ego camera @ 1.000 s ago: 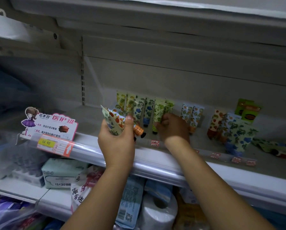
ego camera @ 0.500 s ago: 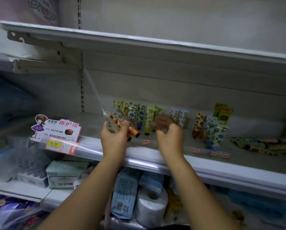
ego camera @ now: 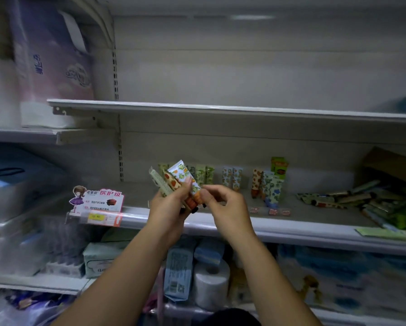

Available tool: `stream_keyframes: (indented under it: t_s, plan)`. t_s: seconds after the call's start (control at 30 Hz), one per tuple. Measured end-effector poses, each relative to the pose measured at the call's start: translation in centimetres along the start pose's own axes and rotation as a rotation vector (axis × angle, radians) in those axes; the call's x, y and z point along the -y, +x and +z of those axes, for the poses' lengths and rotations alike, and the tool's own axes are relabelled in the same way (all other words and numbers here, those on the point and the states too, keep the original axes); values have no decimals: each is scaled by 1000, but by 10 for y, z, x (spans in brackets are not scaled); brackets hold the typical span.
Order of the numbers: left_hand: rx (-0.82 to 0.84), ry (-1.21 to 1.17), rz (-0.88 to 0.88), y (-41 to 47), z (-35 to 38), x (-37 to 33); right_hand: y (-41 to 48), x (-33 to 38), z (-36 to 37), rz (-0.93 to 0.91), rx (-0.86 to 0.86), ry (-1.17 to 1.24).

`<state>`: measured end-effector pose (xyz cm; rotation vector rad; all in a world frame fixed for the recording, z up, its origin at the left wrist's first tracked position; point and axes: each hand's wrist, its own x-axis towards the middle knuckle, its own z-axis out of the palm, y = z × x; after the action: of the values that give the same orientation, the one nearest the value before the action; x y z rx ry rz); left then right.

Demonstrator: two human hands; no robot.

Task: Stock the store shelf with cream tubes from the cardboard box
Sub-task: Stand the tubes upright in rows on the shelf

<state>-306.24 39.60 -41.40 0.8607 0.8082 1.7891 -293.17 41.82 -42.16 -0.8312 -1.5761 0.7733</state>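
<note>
My left hand [ego camera: 168, 211] grips a fanned bunch of patterned cream tubes [ego camera: 171, 181] in front of the middle shelf [ego camera: 291, 234]. My right hand [ego camera: 223, 207] pinches the cap end of the front tube [ego camera: 185, 176] in that bunch. Several tubes [ego camera: 203, 174] stand upright in a row at the back of the shelf, with more standing tubes [ego camera: 269, 187] to the right. Loose tubes [ego camera: 352, 198] lie in a heap at the far right, beside the cardboard box [ego camera: 390, 164].
A pink price sign [ego camera: 103, 200] stands on the shelf's front edge at left. An upper shelf [ego camera: 221, 109] overhangs the tubes. Toilet paper packs [ego camera: 49, 57] fill the top left. Paper rolls [ego camera: 210, 283] and tissue packs sit on the shelf below.
My right hand has drawn back from the standing row on the shelf and now pinches a tube in my left hand's bunch. The camera has tilted up.
</note>
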Motion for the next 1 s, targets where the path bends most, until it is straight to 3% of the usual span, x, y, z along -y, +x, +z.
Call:
stream_keyframes:
  t_s: [0.2, 0.37, 0.47, 0.7, 1.0]
  plan:
    - [28, -51, -151, -11, 18, 6, -4, 4, -29, 36, 84, -97]
    - [78, 9, -189, 3, 30, 23, 5, -16, -50, 81, 34, -51]
    - [84, 70, -158, 17, 30, 32, 15, -29, -59, 118, -11, -44]
    - [-71, 243, -65, 48, 26, 40, 56, -58, -63, 281, -84, -11]
    - [-88, 266, 49, 83, 26, 59, 94, -88, -60, 292, -193, -231]
